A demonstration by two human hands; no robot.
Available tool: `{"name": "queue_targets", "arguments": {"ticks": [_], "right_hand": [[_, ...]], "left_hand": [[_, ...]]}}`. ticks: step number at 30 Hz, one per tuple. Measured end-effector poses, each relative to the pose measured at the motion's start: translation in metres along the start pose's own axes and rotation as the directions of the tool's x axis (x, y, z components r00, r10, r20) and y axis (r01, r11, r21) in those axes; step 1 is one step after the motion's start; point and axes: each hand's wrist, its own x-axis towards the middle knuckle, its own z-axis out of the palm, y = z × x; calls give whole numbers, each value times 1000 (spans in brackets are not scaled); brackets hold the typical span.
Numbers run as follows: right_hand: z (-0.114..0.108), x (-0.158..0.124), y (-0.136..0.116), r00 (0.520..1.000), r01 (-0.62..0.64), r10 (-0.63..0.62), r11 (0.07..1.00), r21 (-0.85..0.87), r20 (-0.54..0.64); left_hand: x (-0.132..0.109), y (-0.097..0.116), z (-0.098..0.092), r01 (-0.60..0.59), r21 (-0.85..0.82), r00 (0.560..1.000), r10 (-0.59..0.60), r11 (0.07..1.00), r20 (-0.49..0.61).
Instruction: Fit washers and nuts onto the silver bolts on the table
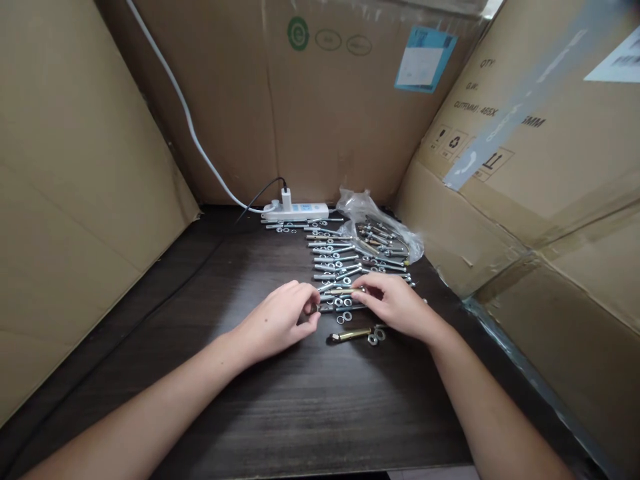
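Observation:
My right hand (393, 305) is closed, with thumb and fingertips pinching one end of a gold-coloured metal sleeve (340, 291). The sleeve points left over the lowest silver bolts of the row. My left hand (285, 313) is curled into a pinch beside the left ends of those bolts; a small dark piece shows at its fingertips, too small to name. Just below the hands lie two loose washers (347, 317). Nearer to me, a gold-sleeved anchor bolt (353, 335) rests on the dark table, with a nut (373, 340) and a washer at its right end.
Silver bolts and sleeves (333, 251) lie in rows with rings among them. Behind them are a clear plastic bag (413, 240) with more bolts and a white power strip (320, 211). Cardboard boxes (320, 120) wall three sides; a black cable (150, 313) crosses the table's left.

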Motion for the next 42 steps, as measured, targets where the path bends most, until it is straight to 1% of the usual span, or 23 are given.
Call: {"name": "queue_targets", "arguments": {"ticks": [3,7,10,16,21,24,27,30,32,33,35,39,42], "right_hand": [[6,-1,-7,999,21,-23,999,49,40],[13,-1,-12,996,41,-46,996,75,70],[14,0,-12,997,31,-37,995,97,61],[11,0,-11,1000,-20,24,981,195,-13],[11,0,-16,1000,-9,1,960,280,29],[13,0,-17,999,-32,20,942,335,37],[18,-1,-18,995,-101,81,882,460,63],[24,-2,-20,981,-193,127,755,626,148],[28,-3,-21,975,-219,132,699,681,178],[29,-3,-21,976,-217,131,695,685,176],[31,-3,-21,982,-186,121,732,655,143],[31,-3,-21,997,-81,74,856,510,33],[31,-4,-22,998,-41,54,898,438,-16]], "left_hand": [[0,-3,-1,13,-22,999,-14,1000,-50],[0,-3,-1,-6,-31,998,4,999,-69],[-1,-4,-2,-10,-40,997,7,999,-74],[-1,-3,-4,17,-71,995,-24,997,-100],[-2,-1,-5,-19,-119,993,5,993,-115],[-2,0,-5,-35,-144,991,15,989,-136],[-3,1,-4,-46,-171,987,19,984,-158],[-4,1,-3,-70,-187,983,36,980,-179],[-5,2,-2,-78,-193,979,38,978,-202],[-5,2,-2,-80,-194,976,37,978,-214],[-5,3,-3,-84,-190,971,38,978,-234],[-6,4,-4,-102,-181,969,56,978,-242],[-5,4,-5,-113,-195,973,69,974,-221]]}}
